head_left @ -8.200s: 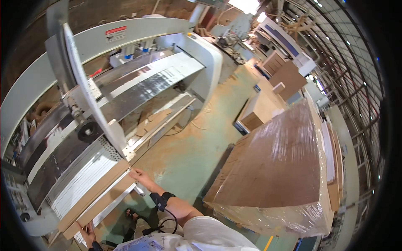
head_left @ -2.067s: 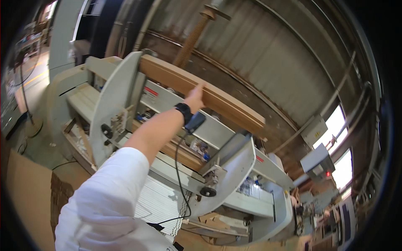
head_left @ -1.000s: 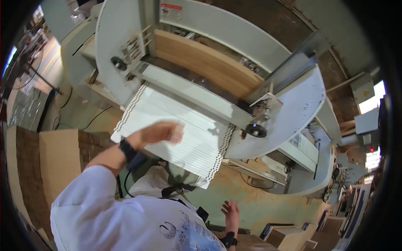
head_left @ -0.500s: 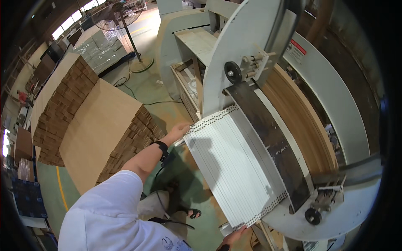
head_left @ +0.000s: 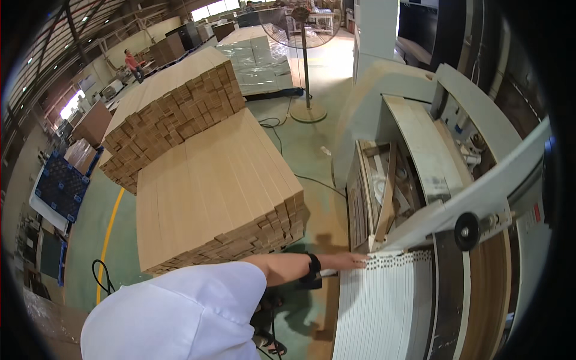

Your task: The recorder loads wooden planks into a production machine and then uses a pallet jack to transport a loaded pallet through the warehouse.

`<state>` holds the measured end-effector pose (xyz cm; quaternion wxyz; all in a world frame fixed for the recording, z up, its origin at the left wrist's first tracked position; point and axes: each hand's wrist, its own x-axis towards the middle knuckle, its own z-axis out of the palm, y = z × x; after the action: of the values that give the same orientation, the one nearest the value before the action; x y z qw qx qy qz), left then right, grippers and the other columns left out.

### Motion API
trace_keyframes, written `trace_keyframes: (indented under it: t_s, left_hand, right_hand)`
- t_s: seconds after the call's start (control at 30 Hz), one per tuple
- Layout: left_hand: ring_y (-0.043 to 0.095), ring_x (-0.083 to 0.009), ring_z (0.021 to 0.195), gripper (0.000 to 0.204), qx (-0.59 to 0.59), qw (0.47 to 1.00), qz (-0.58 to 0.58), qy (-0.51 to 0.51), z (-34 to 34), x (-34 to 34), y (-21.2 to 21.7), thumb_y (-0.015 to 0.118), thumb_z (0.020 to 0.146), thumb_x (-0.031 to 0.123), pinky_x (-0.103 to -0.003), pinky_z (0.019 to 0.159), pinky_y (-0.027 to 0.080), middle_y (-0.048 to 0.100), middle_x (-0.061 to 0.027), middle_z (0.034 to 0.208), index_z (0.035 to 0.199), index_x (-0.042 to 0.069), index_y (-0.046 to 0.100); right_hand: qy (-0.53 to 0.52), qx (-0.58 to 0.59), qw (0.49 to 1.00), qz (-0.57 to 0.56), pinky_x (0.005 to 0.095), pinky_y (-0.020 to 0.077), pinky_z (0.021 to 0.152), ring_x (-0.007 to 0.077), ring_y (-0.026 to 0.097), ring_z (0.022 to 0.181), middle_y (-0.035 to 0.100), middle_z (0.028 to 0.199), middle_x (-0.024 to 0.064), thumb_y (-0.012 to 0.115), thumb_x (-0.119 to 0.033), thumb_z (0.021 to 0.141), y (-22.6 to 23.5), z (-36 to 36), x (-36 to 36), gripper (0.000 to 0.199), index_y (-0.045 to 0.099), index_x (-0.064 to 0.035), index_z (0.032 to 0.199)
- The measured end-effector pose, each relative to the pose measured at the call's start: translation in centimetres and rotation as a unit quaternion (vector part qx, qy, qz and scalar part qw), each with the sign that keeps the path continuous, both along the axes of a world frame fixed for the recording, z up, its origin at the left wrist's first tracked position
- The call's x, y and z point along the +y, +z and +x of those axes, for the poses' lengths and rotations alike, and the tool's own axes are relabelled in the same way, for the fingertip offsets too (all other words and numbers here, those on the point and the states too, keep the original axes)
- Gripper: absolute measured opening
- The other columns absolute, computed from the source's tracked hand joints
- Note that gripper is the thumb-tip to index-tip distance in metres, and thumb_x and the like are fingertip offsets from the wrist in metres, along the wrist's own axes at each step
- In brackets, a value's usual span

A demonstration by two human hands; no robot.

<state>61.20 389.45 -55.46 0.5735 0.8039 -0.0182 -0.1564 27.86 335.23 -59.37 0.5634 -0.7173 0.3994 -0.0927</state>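
Note:
A row of long white strips (head_left: 378,312) lies side by side on the machine at the lower right. Dark round holes run across their far ends. My left hand (head_left: 350,261) is closed at the far left corner of the row, its fingers against the end of the outermost strips. A black band circles that wrist. The near end of the row runs out of the picture, and my right hand is not in view.
Stacks of brown boards (head_left: 210,186) stand to the left, with a taller stack (head_left: 174,90) behind. A standing fan (head_left: 307,72) and a floor cable (head_left: 321,180) are farther off. The machine's pale housing (head_left: 372,114) and black wheel (head_left: 466,231) are at the right. Another person (head_left: 133,65) stands far back.
My view has swung left, so the strips and machine now sit lower and farther right. My right hand, earlier at the near end of the strips, has left the picture. My left hand stays at the far corner.

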Motion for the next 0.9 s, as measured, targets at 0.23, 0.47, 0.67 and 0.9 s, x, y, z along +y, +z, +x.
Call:
trace_keyframes:
  t_s: [0.23,0.47,0.67,0.9]
  left_hand:
    - [0.034,-0.0283,0.128,0.057,0.008,0.999,-0.014,-0.028,0.0,-4.4,1.5,0.047,0.091,0.042,-0.034,0.105,0.027,0.039,-0.014,0.138,0.135,0.008,0.037]
    - [0.033,-0.0249,0.129,0.053,-0.03,0.997,-0.061,0.028,-1.5,-0.1,-4.0,0.048,0.092,0.036,-0.034,0.106,0.025,0.037,-0.0143,0.138,0.133,0.004,0.038]
    - [0.027,-0.0251,0.132,0.052,-0.046,0.999,-0.009,-0.005,-1.4,-1.6,-1.4,0.039,0.095,0.038,-0.034,0.108,0.022,0.032,-0.0133,0.142,0.136,0.005,0.035]
    - [0.023,-0.0319,0.133,0.072,-0.076,0.981,0.169,-0.06,-2.1,-1.9,1.3,0.058,0.082,0.044,-0.044,0.108,0.02,0.024,-0.0177,0.144,0.137,0.006,0.03]
  right_hand:
    - [0.012,0.085,0.991,-0.101,0.0399,0.0248,0.106,0.0294,0.033,0.125,0.04,0.133,0.0156,0.033,-0.035,0.096,4.5,1.2,3.8,0.05,0.036,-0.0008,0.132]
    - [0.037,0.165,0.965,-0.202,0.0385,0.0312,0.102,0.031,0.038,0.122,0.043,0.131,0.0176,0.038,-0.042,0.093,2.2,-1.3,4.9,0.057,0.036,-0.0012,0.133]
    - [0.119,0.206,0.788,-0.568,0.041,0.0405,0.09,0.0364,0.05,0.104,0.053,0.113,0.0219,0.047,-0.044,0.088,1.5,-2.8,4.1,0.055,0.046,-0.0002,0.12]
    - [0.137,0.137,0.802,-0.565,0.0464,0.042,0.075,0.0362,0.054,0.077,0.056,0.079,0.0201,0.057,-0.041,0.082,5.8,-0.9,7.0,0.043,0.057,0.0011,0.092]
